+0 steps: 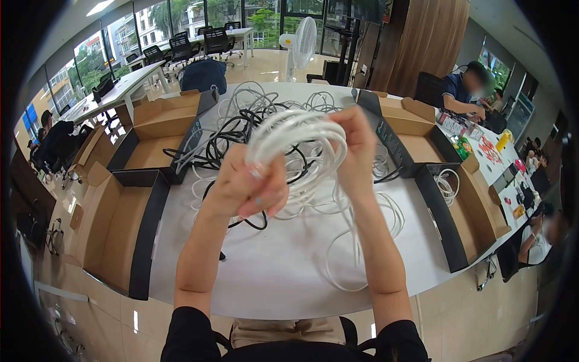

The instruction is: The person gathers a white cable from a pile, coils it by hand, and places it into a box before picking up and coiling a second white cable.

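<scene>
A thick coil of white cable [292,134] is held up above the table between both my hands. My left hand [253,184] is closed around the coil's left side, its fingers slightly blurred. At the coil's upper right, my right hand [356,142] pinches the loops, and a loose white strand hangs down below it to the tabletop. Behind and under the coil lies a tangled heap of white cables [253,96] and black cables [220,145], partly hidden by my hands and the held coil.
Open cardboard boxes with black sides stand left [129,229] and right [446,211] on the white table [265,271]; two more stand farther back. One right-hand box holds a coiled white cable [447,187]. A person [461,93] sits at a cluttered table on the right.
</scene>
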{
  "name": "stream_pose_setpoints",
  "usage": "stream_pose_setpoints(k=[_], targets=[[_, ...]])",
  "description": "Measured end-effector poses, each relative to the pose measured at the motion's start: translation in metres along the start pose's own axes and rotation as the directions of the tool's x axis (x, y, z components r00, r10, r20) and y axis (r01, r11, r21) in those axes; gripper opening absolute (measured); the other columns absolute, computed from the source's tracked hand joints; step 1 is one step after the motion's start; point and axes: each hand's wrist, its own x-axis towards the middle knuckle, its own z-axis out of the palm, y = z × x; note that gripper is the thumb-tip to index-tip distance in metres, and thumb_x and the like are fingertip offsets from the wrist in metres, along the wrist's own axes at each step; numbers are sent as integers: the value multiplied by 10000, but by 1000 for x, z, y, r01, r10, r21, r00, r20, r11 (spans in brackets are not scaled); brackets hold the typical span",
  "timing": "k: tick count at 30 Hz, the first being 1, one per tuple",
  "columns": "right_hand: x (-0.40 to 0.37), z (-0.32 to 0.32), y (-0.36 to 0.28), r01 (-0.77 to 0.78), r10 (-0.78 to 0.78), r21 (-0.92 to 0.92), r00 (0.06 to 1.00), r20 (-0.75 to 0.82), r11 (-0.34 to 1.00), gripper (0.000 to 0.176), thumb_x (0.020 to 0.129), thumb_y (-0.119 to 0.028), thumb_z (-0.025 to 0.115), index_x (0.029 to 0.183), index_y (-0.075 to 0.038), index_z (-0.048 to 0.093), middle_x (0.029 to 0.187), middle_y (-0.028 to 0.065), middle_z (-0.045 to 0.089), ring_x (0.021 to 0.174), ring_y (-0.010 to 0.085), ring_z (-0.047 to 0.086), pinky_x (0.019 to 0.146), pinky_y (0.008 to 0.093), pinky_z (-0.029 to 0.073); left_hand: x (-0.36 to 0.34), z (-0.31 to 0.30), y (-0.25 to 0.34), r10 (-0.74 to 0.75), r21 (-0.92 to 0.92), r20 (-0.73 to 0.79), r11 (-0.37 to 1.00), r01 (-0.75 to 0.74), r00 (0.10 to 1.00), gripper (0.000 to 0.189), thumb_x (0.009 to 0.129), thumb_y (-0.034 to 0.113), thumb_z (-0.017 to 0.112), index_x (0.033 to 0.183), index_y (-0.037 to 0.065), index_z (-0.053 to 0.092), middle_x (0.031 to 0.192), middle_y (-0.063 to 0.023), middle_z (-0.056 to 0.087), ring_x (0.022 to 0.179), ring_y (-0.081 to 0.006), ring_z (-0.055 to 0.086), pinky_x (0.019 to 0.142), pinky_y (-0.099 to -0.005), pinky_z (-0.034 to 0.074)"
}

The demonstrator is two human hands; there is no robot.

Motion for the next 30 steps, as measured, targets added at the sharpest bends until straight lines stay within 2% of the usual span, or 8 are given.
stream_pose_setpoints(k=[7, 14, 17, 20, 24, 26, 28, 30], targets=[[-8, 25, -8, -91, 94, 136, 996, -13, 987, 130, 894, -122, 491, 992, -40, 514, 817, 47, 599, 600, 16, 417, 535, 139, 336, 0, 2, 8, 164, 78, -80, 984, -158, 983, 400, 922, 339, 405, 654, 43, 425, 339, 37, 336, 247, -51, 296, 385, -233, 366], [-8, 12, -20, -335, 263, 382, 937, 228, 862, 357, 914, -302, 444, 1122, -15, 487, 756, 53, 578, 694, 89, 544, 576, 205, 410, -3, 4, 11, 150, 94, -7, 984, -148, 989, 423, 916, 359, 412, 637, 41, 409, 339, 31, 342, 249, -52, 297, 394, -234, 371], [-11, 13, -19, -239, 133, 396, 952, 277, 887, 423, 881, -352, 501, 1115, 0, 480, 758, 63, 570, 741, 123, 559, 656, 244, 437, -2, 5, 8, 182, 56, -51, 982, -179, 982, 433, 909, 376, 422, 632, 43, 407, 335, 26, 341, 247, -56, 289, 393, -242, 370], [-12, 13, -28, -326, 270, 295, 938, 216, 898, 371, 819, -228, 611, 1080, 11, 498, 822, 66, 607, 795, 123, 588, 685, 253, 456, -2, 8, 2, 203, 35, -115, 979, -201, 972, 453, 908, 415, 398, 633, 56, 416, 328, 18, 350, 238, -66, 274, 399, -242, 363], [-6, 11, -11, 51, -45, -155, 998, 45, 987, 318, 754, -180, 680, 971, 3, 535, 837, 69, 600, 776, 102, 562, 644, 221, 436, 4, 3, 13, 363, 28, -44, 932, -362, 931, 358, 930, 345, 348, 684, 89, 396, 331, 24, 378, 242, -71, 316, 435, -220, 384], [-1, 0, -13, 248, -308, -531, 951, -25, 810, 284, 747, -180, 686, 929, -2, 558, 855, 74, 601, 768, 91, 544, 617, 204, 421, -2, -2, 23, 407, 61, -132, 913, -403, 904, 353, 932, 341, 343, 681, 96, 389, 332, 24, 373, 244, -71, 313, 447, -211, 380], [-4, -5, -23, -54, 94, -383, 992, 88, 922, 304, 806, -265, 609, 935, 9, 579, 791, 79, 608, 652, 101, 537, 543, 206, 415, -6, -6, 31, 440, 102, -188, 898, -428, 878, 350, 934, 340, 339, 674, 110, 383, 330, 30, 369, 243, -72, 298, 447, -210, 371], [-7, -5, -36, -388, 455, -275, 853, 254, 880, 384, 866, -350, 532, 940, 20, 599, 727, 83, 615, 537, 111, 529, 470, 207, 408, -7, -9, 37, 473, 128, -213, 881, -456, 855, 348, 935, 340, 339, 674, 115, 384, 327, 34, 362, 243, -71, 294, 443, -210, 364]])
